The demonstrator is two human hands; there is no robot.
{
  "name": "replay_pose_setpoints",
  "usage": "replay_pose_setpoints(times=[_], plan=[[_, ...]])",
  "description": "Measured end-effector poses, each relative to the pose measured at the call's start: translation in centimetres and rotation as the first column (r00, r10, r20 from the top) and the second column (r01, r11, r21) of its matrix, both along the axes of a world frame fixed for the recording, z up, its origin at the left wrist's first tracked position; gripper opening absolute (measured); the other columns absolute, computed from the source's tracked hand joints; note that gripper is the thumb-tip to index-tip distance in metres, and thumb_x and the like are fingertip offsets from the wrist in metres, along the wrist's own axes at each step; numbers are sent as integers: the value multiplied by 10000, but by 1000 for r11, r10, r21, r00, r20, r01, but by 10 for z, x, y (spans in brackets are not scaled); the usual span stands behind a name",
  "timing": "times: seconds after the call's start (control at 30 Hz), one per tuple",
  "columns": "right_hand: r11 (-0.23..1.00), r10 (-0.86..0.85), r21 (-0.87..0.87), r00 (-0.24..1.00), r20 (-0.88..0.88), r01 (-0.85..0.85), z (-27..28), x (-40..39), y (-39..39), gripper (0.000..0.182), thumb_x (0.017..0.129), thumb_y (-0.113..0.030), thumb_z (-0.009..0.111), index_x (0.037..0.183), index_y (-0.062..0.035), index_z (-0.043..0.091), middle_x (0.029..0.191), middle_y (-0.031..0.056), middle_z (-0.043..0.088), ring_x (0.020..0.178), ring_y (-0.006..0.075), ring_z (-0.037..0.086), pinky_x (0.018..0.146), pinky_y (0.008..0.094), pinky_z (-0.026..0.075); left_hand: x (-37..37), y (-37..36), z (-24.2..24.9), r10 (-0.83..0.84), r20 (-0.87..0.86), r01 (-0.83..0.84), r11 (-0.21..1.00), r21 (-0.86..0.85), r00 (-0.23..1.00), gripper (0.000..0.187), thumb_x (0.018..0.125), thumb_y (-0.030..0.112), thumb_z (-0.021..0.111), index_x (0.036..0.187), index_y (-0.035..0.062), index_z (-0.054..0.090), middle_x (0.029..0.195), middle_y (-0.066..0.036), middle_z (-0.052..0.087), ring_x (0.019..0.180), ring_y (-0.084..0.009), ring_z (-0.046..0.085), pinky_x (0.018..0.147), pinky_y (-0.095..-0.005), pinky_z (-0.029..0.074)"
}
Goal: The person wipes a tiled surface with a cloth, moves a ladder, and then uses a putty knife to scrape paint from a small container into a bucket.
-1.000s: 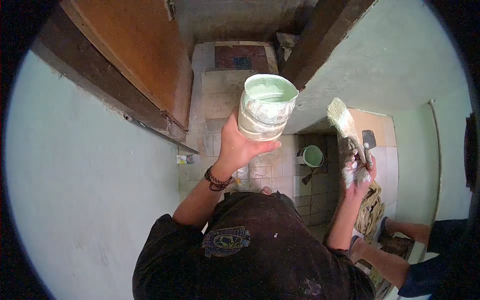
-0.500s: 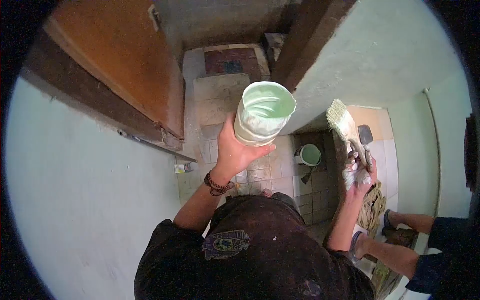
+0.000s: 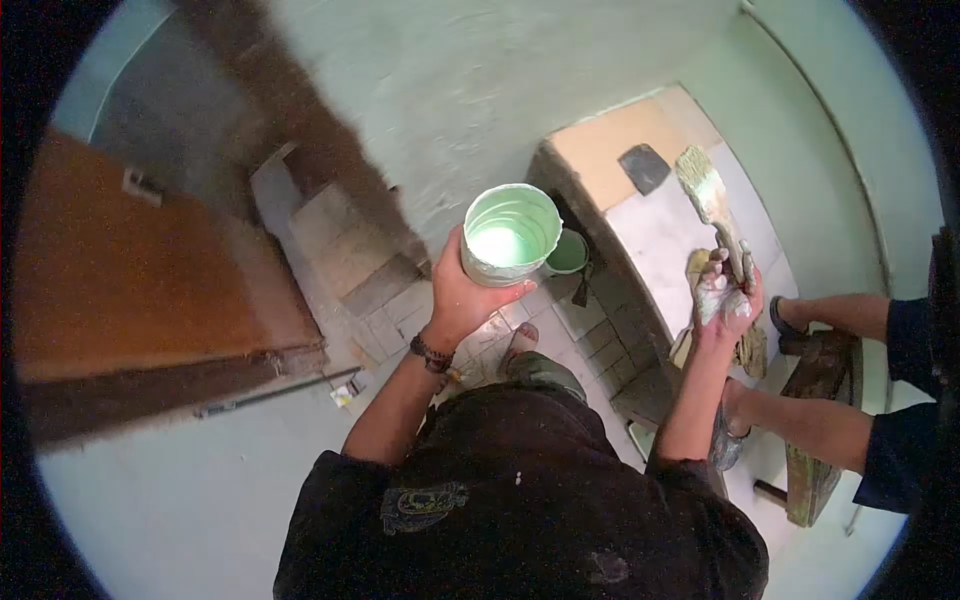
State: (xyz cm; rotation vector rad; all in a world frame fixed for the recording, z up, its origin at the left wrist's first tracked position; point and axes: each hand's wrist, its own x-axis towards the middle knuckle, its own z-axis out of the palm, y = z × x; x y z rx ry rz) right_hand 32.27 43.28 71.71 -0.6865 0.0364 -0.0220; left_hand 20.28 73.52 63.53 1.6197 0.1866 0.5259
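My left hand (image 3: pixel 468 300) is wrapped round a cut-off plastic container (image 3: pixel 500 272) with a ragged rim. Pale green paint (image 3: pixel 500 243) shows inside it. To the right, my paint-smeared right hand (image 3: pixel 727 300) grips the handle of a broad paintbrush (image 3: pixel 706 190). Its bristles point up and away from me, coated in pale paint. The brush and container are well apart, both held out in front of my body.
A paint bucket (image 3: pixel 568 252) stands on the tiled floor beside a raised ledge (image 3: pixel 690 210). On the ledge lies a dark square piece (image 3: pixel 643 169). Another person's legs (image 3: pixel 800 425) are by a wooden bench (image 3: pixel 822 400) at right. An orange-brown door (image 3: pixel 150 270) is at left.
My view has turned to the right, bringing more of the ledge and bench into sight. Both hands keep hold of the container and paintbrush; the container is tilted differently, showing paint inside.
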Motion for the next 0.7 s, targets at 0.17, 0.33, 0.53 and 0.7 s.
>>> replay_pose_setpoints(times=[0.17,0.33,0.53,0.7], plan=[[988,-149,24,987,-58,150,-17,8,-15,247,861,-132,523,1024,48,568,992,240,595,780,294,585,651,312,513,75,-36,-27,-97,9,97,995,3,995,824,515,143,899,1199,-4,465,1097,-112,607,1003,-186,585,895,-338,472],[979,-89,166,979,-183,120,-21,5,-16,190,877,-94,530,1004,47,540,947,222,585,812,274,584,652,312,522,148,-64,-39,-135,77,139,989,-56,988,813,524,133,898,1199,-2,467,1123,-96,579,1020,-190,565,876,-328,480],[941,-5,325,968,-252,89,-38,-9,5,230,871,-87,548,1060,43,533,995,176,591,872,274,590,760,316,542,155,-73,-35,-204,-112,225,948,225,972,763,558,149,890,1187,-14,490,1148,-109,586,1020,-210,571,880,-338,488],[975,66,221,906,-418,31,-77,-49,12,386,814,-120,606,1156,18,492,1056,172,579,898,277,599,829,353,520,77,-54,-98,-95,-209,-41,824,-564,973,640,630,215,854,1159,26,549,1104,-78,623,978,-195,601,864,-331,469]])
